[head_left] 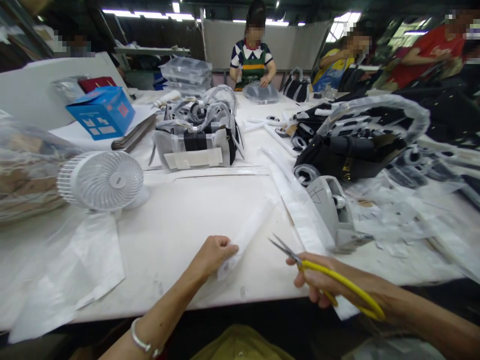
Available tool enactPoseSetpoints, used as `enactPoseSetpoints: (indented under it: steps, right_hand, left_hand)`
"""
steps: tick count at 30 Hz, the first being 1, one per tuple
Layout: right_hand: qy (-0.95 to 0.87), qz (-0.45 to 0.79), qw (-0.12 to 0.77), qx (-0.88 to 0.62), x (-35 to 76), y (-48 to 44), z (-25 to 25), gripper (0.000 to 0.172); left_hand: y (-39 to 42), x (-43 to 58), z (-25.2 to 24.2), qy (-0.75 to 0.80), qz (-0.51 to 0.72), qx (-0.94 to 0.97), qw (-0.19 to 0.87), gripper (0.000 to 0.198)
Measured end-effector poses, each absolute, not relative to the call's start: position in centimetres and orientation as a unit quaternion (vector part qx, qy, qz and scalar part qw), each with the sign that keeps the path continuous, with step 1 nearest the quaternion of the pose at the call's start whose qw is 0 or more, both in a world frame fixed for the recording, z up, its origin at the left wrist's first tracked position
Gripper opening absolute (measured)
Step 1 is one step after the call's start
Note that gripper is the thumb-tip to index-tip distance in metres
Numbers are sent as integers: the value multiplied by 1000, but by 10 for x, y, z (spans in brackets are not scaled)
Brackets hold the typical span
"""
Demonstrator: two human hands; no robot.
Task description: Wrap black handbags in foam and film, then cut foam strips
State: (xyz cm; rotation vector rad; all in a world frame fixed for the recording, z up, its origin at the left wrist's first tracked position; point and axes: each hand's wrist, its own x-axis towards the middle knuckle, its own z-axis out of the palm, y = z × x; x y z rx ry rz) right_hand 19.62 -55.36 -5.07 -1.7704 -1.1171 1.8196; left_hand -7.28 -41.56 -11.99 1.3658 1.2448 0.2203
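Pinched between thumb and finger, one thin white strip (250, 230) is in the left hand's (218, 254) grip in the head view. The strip slants over the bench (168, 220), and its far end is so see-through that it is hard to make out. Curled around one pair of yellow scissors (330, 273), the right hand (317, 281) hides part of the handles. The two blades are a little bit apart, and their tips are near the strip but not touching it. One fan (108, 180) and one blue box (103, 114) stand on the left. One big black bag (330, 160) is on the right. Grey bags (215, 142) behind overlap too much to count. A clear sack (30, 175) is cut off at the left edge. Three people (249, 62) show well at the back.
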Motion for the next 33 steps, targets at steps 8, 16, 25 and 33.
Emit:
enactPoseSetpoints:
  steps: [8, 16, 25, 33]
  right_hand:
    - [-263, 746, 122, -600, 162, -564, -63, 68]
    - [-291, 744, 132, -587, 158, -548, -54, 60]
    - [-300, 743, 75, -594, 158, -535, -57, 50]
    - [-366, 753, 87, -540, 171, -540, -62, 53]
  left_hand:
    - [-441, -56, -103, 537, 145, 425, 714, 28]
    - [-464, -55, -109, 497, 118, 357, 782, 36]
    - [-471, -56, -115, 472, 133, 315, 813, 38]
    - [-468, -52, -106, 488, 106, 298, 814, 28]
